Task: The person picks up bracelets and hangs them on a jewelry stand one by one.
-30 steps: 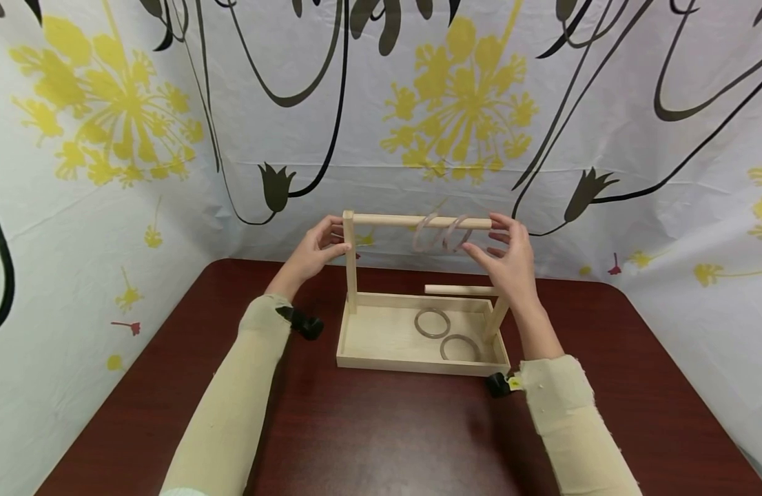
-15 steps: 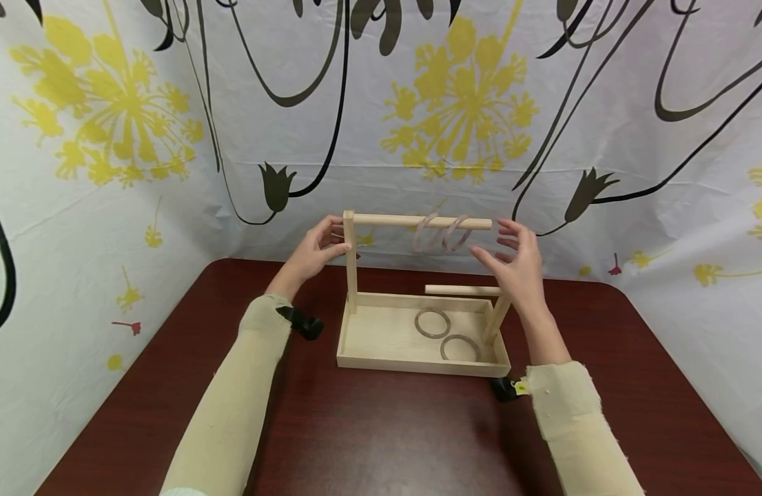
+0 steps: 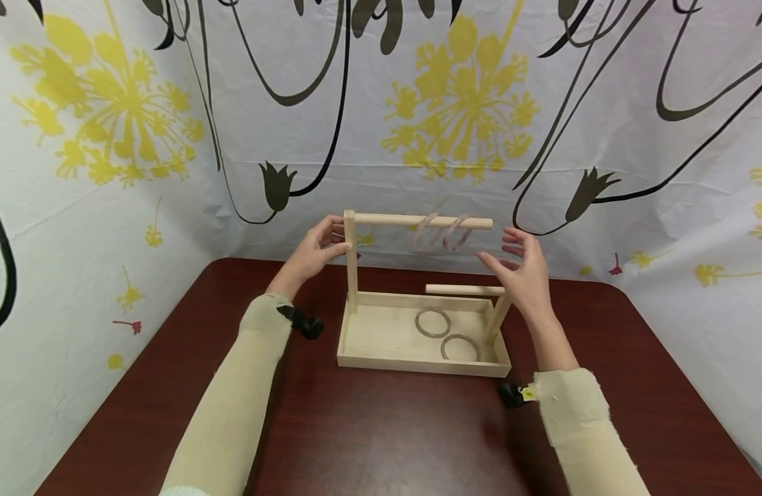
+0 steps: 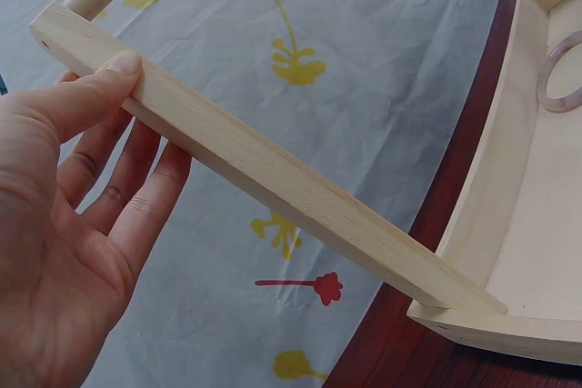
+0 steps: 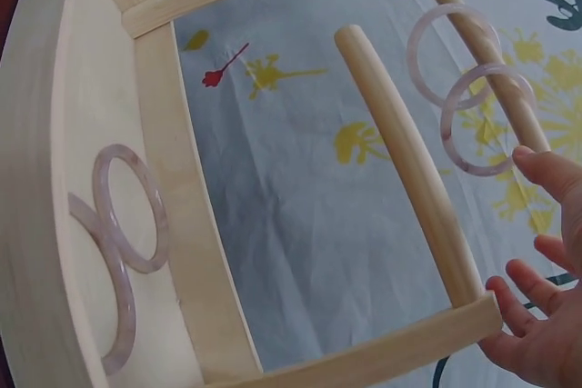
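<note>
A wooden bangle stand has a shallow tray base (image 3: 381,360), a tall left post (image 4: 273,161) with an upper rod (image 3: 381,220), and a shorter right post with a lower rod (image 5: 409,170). My left hand (image 3: 315,248) holds the tall post near its top, thumb on one face and fingers behind. Two pale pinkish bangles hang on the upper rod: one bangle (image 5: 416,47) further in and another bangle (image 5: 447,124) nearer the free end. My right hand (image 3: 525,275) is off the rod's free end, fingers spread and holding nothing.
Two more bangles lie in the tray: one bangle (image 3: 417,324) behind and another bangle (image 3: 442,350) in front, near the short post. The stand is on a dark red-brown table (image 3: 381,434). A patterned white cloth (image 3: 368,138) hangs behind it.
My right hand has let go around the upper rod's free end and drawn away to the right and slightly down. The left hand and hanging bangles stay in place.
</note>
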`<state>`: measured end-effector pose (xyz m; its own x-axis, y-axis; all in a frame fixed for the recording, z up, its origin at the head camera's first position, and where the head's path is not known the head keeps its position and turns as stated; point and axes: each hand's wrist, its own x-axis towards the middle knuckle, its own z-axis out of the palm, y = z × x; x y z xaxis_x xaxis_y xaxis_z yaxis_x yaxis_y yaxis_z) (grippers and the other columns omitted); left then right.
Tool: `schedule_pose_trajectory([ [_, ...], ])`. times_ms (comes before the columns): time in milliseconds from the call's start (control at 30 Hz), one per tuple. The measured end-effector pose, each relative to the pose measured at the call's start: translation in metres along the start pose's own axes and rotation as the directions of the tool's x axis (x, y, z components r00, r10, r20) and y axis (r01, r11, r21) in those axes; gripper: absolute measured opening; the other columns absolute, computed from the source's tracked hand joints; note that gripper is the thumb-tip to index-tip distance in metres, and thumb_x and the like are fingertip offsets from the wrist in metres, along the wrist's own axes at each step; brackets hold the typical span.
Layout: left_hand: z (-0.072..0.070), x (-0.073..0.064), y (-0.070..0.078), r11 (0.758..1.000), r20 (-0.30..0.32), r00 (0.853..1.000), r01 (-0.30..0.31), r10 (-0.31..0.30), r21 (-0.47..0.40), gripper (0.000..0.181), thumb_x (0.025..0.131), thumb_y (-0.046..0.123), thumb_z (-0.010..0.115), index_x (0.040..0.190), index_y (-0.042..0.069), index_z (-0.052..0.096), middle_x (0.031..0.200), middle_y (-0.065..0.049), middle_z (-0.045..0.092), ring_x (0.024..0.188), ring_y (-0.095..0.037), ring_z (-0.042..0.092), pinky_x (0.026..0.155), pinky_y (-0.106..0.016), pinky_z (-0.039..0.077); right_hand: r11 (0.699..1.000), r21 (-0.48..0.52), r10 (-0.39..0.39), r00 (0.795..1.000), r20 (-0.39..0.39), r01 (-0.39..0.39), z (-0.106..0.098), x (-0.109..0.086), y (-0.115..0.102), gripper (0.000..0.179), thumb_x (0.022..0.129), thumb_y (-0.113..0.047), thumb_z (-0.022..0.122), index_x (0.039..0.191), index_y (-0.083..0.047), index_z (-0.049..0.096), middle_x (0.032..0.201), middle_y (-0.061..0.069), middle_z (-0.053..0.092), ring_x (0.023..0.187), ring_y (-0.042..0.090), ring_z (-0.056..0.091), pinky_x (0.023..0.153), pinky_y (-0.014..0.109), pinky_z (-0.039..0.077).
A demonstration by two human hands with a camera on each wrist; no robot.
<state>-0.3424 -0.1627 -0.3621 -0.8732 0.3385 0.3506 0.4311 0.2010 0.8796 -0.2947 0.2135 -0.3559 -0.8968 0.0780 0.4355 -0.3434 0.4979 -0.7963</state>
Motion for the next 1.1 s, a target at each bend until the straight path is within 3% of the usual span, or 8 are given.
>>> schedule_pose_trajectory([
  [300, 0.000, 0.000, 0.000, 1.000, 0.001, 1.000, -0.020, 0.020, 0.002, 0.039, 0.098, 0.000, 0.059, 0.134, -0.002, 0.047, 0.125, -0.026, 0.054, 0.106, -0.026, 0.058, 0.093, -0.039, 0.051, 1.000, -0.024, -0.008, 0.999, 0.034, 0.009, -0.007, -0.005, 0.013, 0.064, 0.093, -0.032, 0.071, 0.144, -0.004, 0.045, 0.140, 0.019, 0.052, 0.129, 0.038, 0.052, 0.105, 0.055, 0.045],
  [500, 0.000, -0.001, 0.001, 1.000, -0.002, 1.000, -0.015, 0.015, -0.005, 0.040, 0.097, 0.000, 0.059, 0.135, -0.002, 0.047, 0.125, -0.025, 0.054, 0.107, -0.028, 0.058, 0.094, -0.042, 0.052, 0.999, -0.041, -0.029, 0.997, 0.071, 0.032, -0.012, -0.010, 0.018, 0.056, 0.094, -0.029, 0.070, 0.139, -0.001, 0.051, 0.138, 0.019, 0.055, 0.127, 0.037, 0.055, 0.104, 0.055, 0.046],
  [600, 0.000, 0.000, 0.001, 1.000, -0.002, 1.000, -0.010, 0.010, -0.006, 0.040, 0.097, 0.000, 0.060, 0.135, -0.002, 0.047, 0.125, -0.024, 0.054, 0.109, -0.029, 0.058, 0.093, -0.039, 0.052, 0.997, -0.070, -0.028, 0.995, 0.097, 0.035, -0.014, -0.012, 0.022, 0.053, 0.095, -0.031, 0.069, 0.137, -0.003, 0.053, 0.139, 0.016, 0.056, 0.126, 0.035, 0.056, 0.101, 0.036, 0.050],
  [733, 0.000, 0.001, 0.000, 1.000, -0.002, 1.000, -0.010, 0.010, -0.002, 0.039, 0.098, 0.001, 0.060, 0.135, -0.001, 0.047, 0.125, -0.023, 0.054, 0.109, -0.030, 0.058, 0.093, -0.037, 0.052, 0.996, -0.079, -0.023, 0.991, 0.128, 0.034, -0.018, -0.016, 0.026, 0.052, 0.095, -0.032, 0.068, 0.138, -0.006, 0.054, 0.139, 0.015, 0.057, 0.126, 0.034, 0.056, 0.092, 0.015, 0.045],
  [933, 0.000, 0.001, -0.001, 1.000, 0.000, 1.000, -0.009, 0.009, 0.000, 0.039, 0.098, 0.001, 0.060, 0.135, -0.001, 0.047, 0.126, -0.024, 0.054, 0.111, -0.034, 0.057, 0.093, -0.038, 0.052, 0.997, -0.073, -0.008, 0.982, 0.187, 0.022, -0.023, -0.020, 0.032, 0.050, 0.096, -0.029, 0.067, 0.139, -0.007, 0.053, 0.139, 0.015, 0.057, 0.124, 0.031, 0.056, 0.098, 0.031, 0.048],
  [1100, 0.000, 0.002, -0.002, 1.000, 0.001, 1.000, -0.009, 0.009, 0.005, 0.040, 0.098, 0.002, 0.059, 0.136, -0.002, 0.047, 0.126, -0.026, 0.054, 0.112, -0.037, 0.057, 0.095, -0.042, 0.051, 0.997, -0.072, -0.015, 0.974, 0.225, 0.032, -0.026, -0.023, 0.038, 0.046, 0.096, -0.026, 0.067, 0.136, -0.007, 0.056, 0.134, 0.014, 0.060, 0.120, 0.019, 0.058, 0.091, 0.012, 0.045],
])
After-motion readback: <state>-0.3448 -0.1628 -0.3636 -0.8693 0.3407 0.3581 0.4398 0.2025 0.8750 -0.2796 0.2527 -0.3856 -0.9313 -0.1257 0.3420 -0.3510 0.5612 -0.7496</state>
